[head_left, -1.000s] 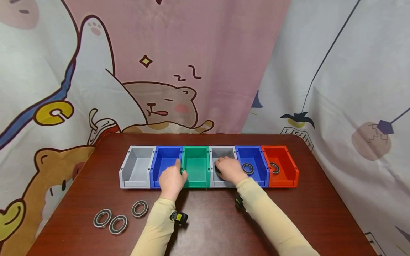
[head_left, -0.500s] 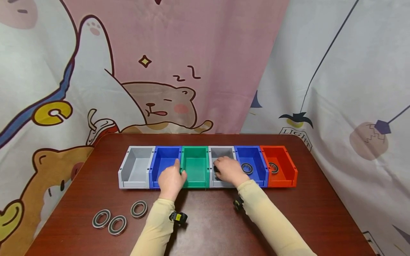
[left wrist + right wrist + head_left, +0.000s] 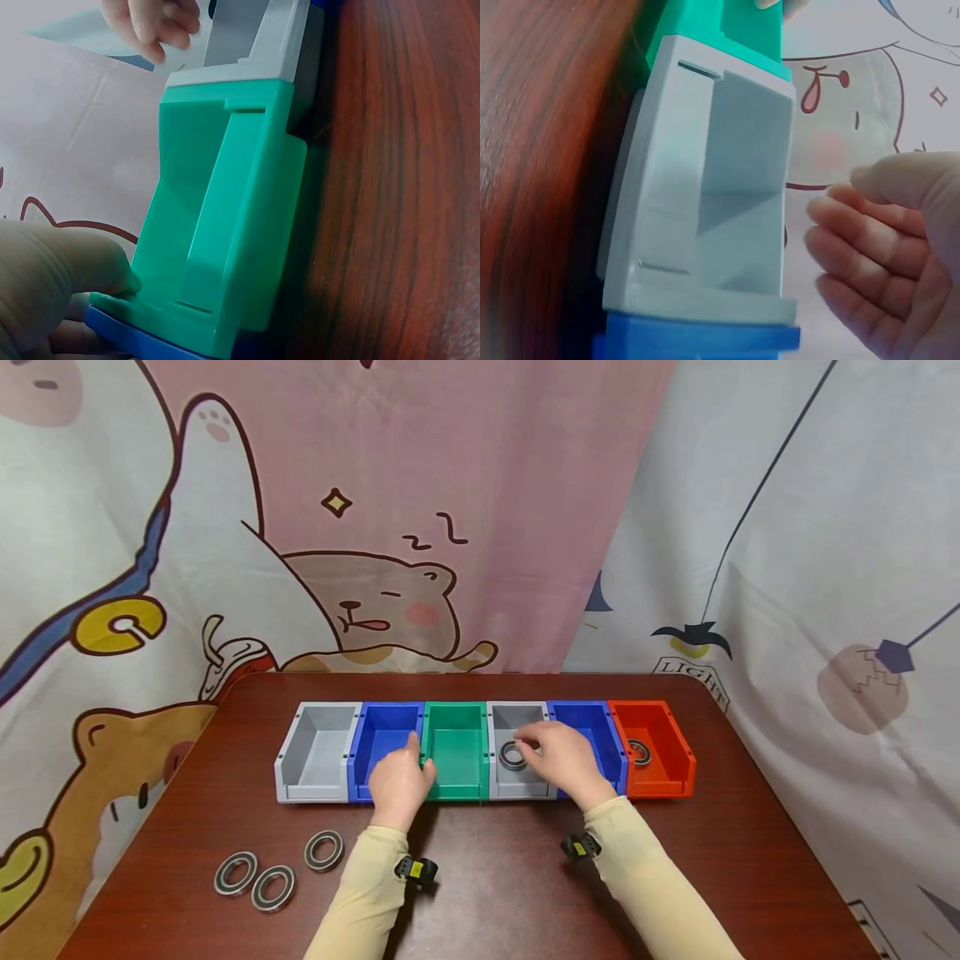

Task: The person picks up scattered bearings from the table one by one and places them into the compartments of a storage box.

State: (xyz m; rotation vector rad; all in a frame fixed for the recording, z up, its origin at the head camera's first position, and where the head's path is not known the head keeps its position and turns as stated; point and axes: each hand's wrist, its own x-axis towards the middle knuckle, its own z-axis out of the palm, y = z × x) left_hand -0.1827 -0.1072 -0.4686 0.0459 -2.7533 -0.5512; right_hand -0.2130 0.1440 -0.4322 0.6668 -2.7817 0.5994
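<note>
My left hand (image 3: pixel 400 783) holds the wall between the left blue bin (image 3: pixel 386 727) and the green bin (image 3: pixel 459 743). In the left wrist view its thumb bends over into the green bin, with the other fingers on the blue side. My right hand (image 3: pixel 564 760) hovers over the right-hand grey bin (image 3: pixel 521 787), its fingers loosely bent and holding nothing. A ball bearing (image 3: pixel 510 757) lies in that grey bin, partly covered by the fingertips. The right blue bin (image 3: pixel 581 720) is partly hidden behind the right hand.
A red bin (image 3: pixel 671 760) at the row's right end contains a bearing (image 3: pixel 640 752). At the left end stands another grey bin (image 3: pixel 318 752). Three bearings lie on the table's left side, one (image 3: pixel 324 851) nearer the bins. A printed curtain (image 3: pixel 525 527) hangs behind the table.
My right hand has let go of the bearing in the grey bin and moved up and right, now covering the bearing in the right blue bin. The left hand stays put.
</note>
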